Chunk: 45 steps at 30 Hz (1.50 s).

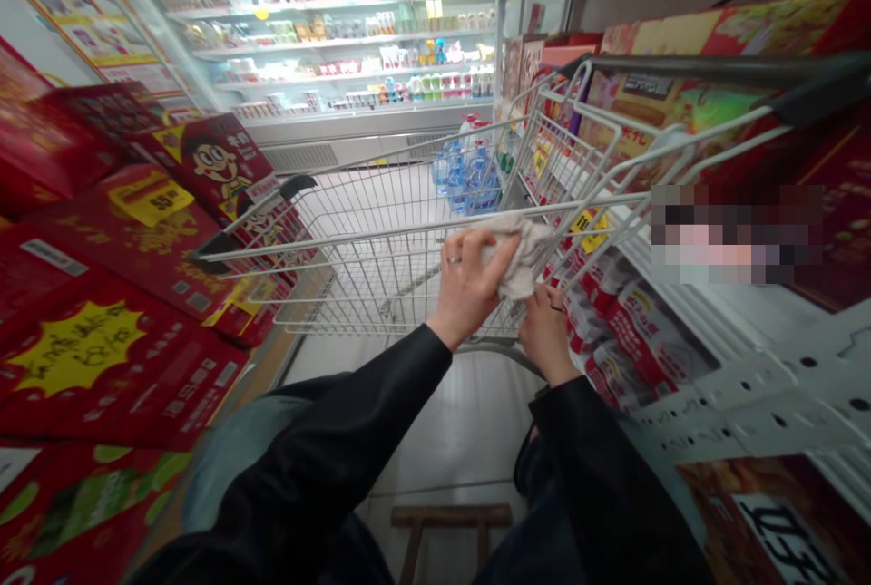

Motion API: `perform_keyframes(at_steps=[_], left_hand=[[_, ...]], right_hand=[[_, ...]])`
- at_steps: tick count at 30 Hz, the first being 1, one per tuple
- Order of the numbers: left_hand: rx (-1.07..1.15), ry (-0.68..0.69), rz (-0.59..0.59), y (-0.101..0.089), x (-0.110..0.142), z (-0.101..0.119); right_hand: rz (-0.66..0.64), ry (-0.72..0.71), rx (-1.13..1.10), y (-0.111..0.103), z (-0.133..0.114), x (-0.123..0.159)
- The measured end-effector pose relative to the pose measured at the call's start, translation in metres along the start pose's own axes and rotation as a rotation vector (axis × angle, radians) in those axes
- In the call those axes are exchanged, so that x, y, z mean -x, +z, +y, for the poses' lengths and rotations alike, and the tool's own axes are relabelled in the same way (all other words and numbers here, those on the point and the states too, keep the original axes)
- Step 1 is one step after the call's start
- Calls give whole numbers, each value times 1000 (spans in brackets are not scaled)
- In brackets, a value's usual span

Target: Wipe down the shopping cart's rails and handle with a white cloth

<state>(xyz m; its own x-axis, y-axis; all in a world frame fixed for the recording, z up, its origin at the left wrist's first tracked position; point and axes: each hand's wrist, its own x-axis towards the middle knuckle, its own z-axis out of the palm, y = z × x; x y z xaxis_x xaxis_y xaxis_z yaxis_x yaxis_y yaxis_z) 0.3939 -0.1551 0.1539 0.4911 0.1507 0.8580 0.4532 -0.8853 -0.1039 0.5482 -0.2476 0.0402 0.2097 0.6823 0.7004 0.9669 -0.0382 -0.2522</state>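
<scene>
under the left hand's (468,287) clamped fingers, a pale cloth (523,257) lies against the cart's wire rail (408,231)

Black smooth sleeves (327,431); dark trousers (551,517); 1 ring (455,259) on each hand (469,281)

Grey-white cloth (523,260), black sleeves (319,440), deep-red cartons (102,358) with yellow starbursts, silvery wire-grid cart (367,249).

A shop: price tags, stocked shelves (360,45), wire shopping cart (354,249).
</scene>
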Motion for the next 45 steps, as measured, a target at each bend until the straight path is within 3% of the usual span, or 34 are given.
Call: perform_keyframes(at_steps=[4,7,10,13,16,19,22,27,30,33,37,40,42,45], left_hand=[[-63,97,-134,21,87,-6],[-62,80,-195,20,114,-11],[3,41,-167,10,89,-11],[37,67,-28,3,33,-7],[45,104,20,8,-19,3],[4,132,-15,20,-35,9],[-46,126,-79,31,0,3],[-95,110,-300,42,113,-21],[-91,80,-385,41,149,-27],[-71,38,-293,29,125,-22],[-46,51,8,6,21,-4],[21,64,58,0,-49,10],[41,40,15,6,-64,16],[-15,3,-75,22,-28,18]], right_hand=[[-17,-20,-13,-2,1,-2],[-23,-8,40,1,-5,-4],[-28,13,165,10,-9,-6],[-75,-38,255,21,-3,-6],[-126,-121,287,30,11,-7],[-155,-158,302,32,23,-9],[-171,-151,296,26,26,-13],[-174,-139,242,12,24,-20],[-176,-131,224,10,24,-22],[-182,-111,199,11,24,-23],[-194,-95,167,11,25,-22],[-207,-101,163,10,26,-21],[-210,-96,161,10,26,-19],[-201,-86,143,9,26,-17]])
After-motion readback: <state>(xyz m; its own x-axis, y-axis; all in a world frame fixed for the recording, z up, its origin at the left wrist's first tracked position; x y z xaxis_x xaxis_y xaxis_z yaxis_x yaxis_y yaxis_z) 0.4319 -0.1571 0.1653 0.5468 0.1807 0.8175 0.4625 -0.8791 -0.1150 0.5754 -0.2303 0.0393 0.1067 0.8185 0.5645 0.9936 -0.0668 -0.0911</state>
